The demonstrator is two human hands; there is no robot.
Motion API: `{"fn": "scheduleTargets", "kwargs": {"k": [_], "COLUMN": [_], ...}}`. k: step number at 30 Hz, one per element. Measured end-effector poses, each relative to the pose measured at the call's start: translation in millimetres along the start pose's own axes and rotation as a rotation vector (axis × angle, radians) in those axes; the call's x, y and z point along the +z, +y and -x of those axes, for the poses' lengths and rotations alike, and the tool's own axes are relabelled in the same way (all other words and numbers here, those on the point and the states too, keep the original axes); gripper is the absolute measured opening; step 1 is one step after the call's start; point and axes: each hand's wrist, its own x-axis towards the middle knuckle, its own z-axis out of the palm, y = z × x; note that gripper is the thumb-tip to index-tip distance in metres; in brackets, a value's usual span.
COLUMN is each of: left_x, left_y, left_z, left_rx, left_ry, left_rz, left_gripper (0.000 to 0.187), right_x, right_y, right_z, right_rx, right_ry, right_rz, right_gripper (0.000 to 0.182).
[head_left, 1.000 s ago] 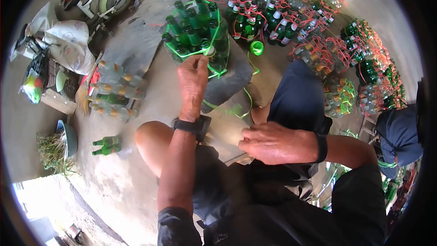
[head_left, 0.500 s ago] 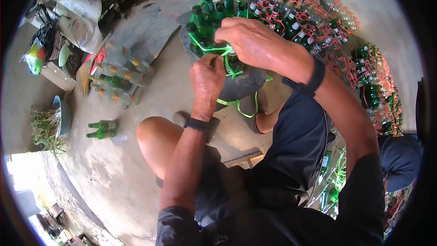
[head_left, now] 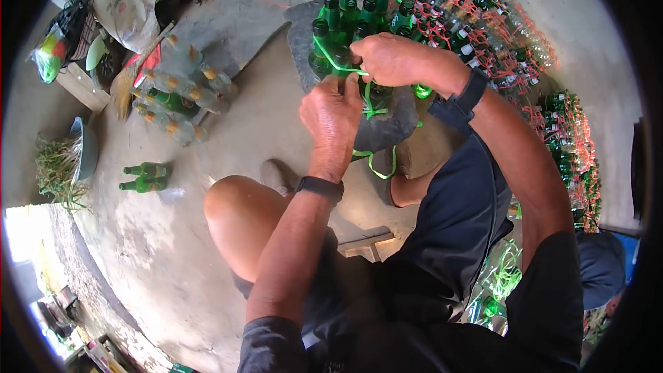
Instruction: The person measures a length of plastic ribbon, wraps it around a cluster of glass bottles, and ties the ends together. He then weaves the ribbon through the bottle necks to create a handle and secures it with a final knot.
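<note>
Several green glass bottles [head_left: 333, 17] stand upright in a cluster on a dark flat slab [head_left: 387, 128]. Bright green strap [head_left: 328, 55] runs around the cluster near the bottle necks. At the near side of the bottles, my left hand [head_left: 333, 107] pinches the strap between thumb and fingers. My right hand [head_left: 397, 61], just beyond it to the right, is closed on the same strap, its fingertips partly hidden. Loose strap ends hang below the hands and over the slab's near edge.
Rows of bottles tied with red strap [head_left: 483, 27] fill the right side. Clear and green bottles [head_left: 183, 90] lie at left, two green bottles [head_left: 146, 177] nearer. A basin [head_left: 84, 148] holds dry stalks. Loose green strap [head_left: 507, 269] lies beside my right thigh.
The view has shifted, so bottles and hands appear farther right. My right hand has come lower relative to the bottle tops, and both hands still hold the strap.
</note>
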Motion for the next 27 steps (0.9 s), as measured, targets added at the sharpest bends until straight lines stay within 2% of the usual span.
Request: {"fn": "scheduleTargets", "kwargs": {"k": [2,4,8,10,13,22,25,27], "left_x": [1.1,3.2,4.8,4.3,5.3,7.0,5.3,5.8], "left_y": [0.1,-0.8,-3.3,-2.7,-2.1,-2.0,-1.2,-3.6], "left_z": [-0.9,-1.6,-2.9,-2.9,-3.1,-1.0,0.0,0.5], "left_rx": [-0.029,-0.051,-0.071,-0.071,-0.073,-0.09,-0.105,-0.125], "left_ry": [0.004,0.003,-0.002,0.003,0.001,-0.002,-0.027,-0.047], "left_rz": [0.011,0.022,0.046,0.052,0.068,0.126,0.145,0.159], "left_gripper": [0.035,0.035,0.036,0.036,0.037,0.037,0.038,0.038], "right_x": [-0.3,-9.8,-8.8,-2.9,6.7,8.0,4.2,2.8], "right_y": [4.1,-4.8,-12.6,-4.4,10.4,4.1,-0.1,-1.7], "right_z": [-3.7,-2.3,-2.0,-5.0,-16.2,-13.4,-12.0,-5.5], "right_rx": [0.018,0.14,0.232,0.274,0.328,0.377,0.418,0.373], "right_ry": [-0.076,-0.209,-0.234,-0.135,-0.153,-0.023,-0.036,0.001], "right_rz": [-0.108,-0.227,-0.23,-0.359,-0.455,-0.531,-0.485,-0.564], "right_gripper": [0.015,0.019,0.019,0.019,0.019,0.022,0.023,0.024]}}
